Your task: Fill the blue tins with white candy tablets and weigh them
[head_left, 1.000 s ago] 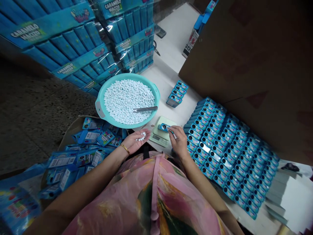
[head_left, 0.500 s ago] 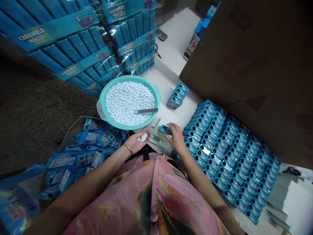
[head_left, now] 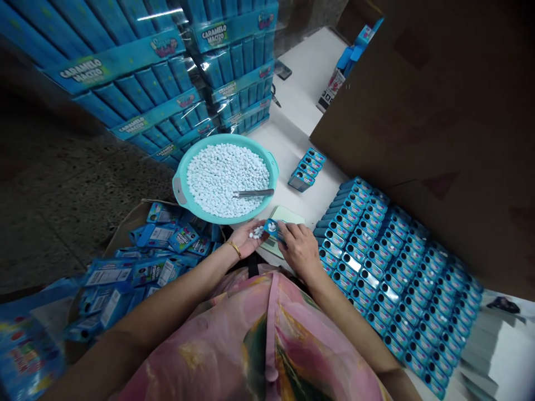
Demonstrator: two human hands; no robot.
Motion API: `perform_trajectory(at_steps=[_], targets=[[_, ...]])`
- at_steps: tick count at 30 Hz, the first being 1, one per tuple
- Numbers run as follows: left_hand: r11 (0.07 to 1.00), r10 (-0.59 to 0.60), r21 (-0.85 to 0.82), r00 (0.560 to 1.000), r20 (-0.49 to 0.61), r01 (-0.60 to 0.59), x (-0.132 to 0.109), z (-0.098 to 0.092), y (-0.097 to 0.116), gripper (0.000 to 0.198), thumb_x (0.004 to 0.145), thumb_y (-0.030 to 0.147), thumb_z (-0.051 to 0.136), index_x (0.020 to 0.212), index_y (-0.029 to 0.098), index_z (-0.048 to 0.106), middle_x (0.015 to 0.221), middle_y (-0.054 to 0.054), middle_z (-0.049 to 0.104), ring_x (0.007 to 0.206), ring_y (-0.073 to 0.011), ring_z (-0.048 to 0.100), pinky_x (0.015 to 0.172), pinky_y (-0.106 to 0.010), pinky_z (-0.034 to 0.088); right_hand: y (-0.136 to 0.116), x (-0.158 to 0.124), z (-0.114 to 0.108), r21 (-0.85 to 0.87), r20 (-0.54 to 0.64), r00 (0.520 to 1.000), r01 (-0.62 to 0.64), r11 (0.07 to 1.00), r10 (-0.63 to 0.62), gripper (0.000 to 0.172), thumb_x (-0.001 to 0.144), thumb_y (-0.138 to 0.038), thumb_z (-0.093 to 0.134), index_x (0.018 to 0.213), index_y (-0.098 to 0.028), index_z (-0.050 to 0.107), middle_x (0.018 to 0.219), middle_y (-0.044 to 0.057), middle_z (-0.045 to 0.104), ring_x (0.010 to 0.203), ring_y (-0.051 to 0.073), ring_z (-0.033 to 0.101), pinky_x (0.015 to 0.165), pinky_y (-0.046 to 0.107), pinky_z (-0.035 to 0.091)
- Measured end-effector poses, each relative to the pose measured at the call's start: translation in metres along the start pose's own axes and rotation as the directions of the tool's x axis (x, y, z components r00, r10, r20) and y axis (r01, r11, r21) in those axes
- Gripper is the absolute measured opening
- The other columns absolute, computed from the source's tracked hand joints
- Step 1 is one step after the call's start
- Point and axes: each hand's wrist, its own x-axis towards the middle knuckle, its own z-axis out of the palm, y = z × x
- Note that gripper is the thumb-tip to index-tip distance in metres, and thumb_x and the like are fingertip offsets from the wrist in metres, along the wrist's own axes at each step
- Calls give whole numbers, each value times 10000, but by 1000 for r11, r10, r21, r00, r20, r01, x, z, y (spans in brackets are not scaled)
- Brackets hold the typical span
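Note:
My left hand (head_left: 246, 238) is cupped palm up, holding a few white candies (head_left: 256, 233). My right hand (head_left: 297, 248) grips a small blue candy box (head_left: 272, 228), lifted off the small pale green scale (head_left: 279, 217) and tipped toward the candies in my left palm. Just beyond sits a teal basin (head_left: 182, 192) full of white candies with a metal scoop (head_left: 253, 194) lying in it.
Rows of several open blue boxes (head_left: 388, 256) cover the white table to my right, with a short row (head_left: 306, 167) farther back. A cardboard box of flat blue packets (head_left: 142, 262) lies at my left. Wrapped blue cartons (head_left: 167, 83) are stacked behind; a large brown cardboard wall (head_left: 438, 111) rises at right.
My right hand picked the blue box off the scale and brought it left to my cupped left hand. The view shifted slightly.

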Motion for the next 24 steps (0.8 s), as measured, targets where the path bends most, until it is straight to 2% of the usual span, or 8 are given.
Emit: perform_trajectory(at_steps=[5,10,15,19,24], targets=[[1000,13,8,1000,-5,-13,1,2,0,188,808,149,473,782,46,627,775,-115,649,699,-160,610,659,-295,522,2,2,1,-79,32,999,1,997,1,426,826,-259,475,1240,-173,423,992,90,559,860,221,440,711,343,340],[999,-15,42,1000,-10,16,1,1,0,147,776,148,521,788,56,635,790,-116,653,673,-157,608,626,-284,521,-3,-3,-5,-110,16,998,62,992,-61,439,853,-247,422,1285,-187,365,1067,90,540,886,222,436,720,354,328],[1000,-11,19,1000,-1,11,1,1,-1,159,775,119,500,768,47,642,779,-127,655,693,-160,613,644,-277,523,4,-4,3,-126,55,998,30,992,-23,422,831,-219,451,1249,-178,409,997,87,564,841,218,443,689,349,325],[999,-28,34,1000,-15,28,1,2,-1,152,772,122,509,771,51,643,731,-116,652,653,-151,610,613,-268,525,2,-8,0,-130,42,999,39,991,-34,426,848,-227,427,1269,-183,385,1028,86,558,865,223,439,700,359,326],[998,-59,33,998,36,57,3,3,-4,133,761,131,538,802,58,641,758,-105,656,674,-153,612,624,-270,529,1,-7,-1,-100,28,999,41,994,-38,426,837,-224,446,1260,-196,403,1053,83,555,889,227,443,715,362,337]])
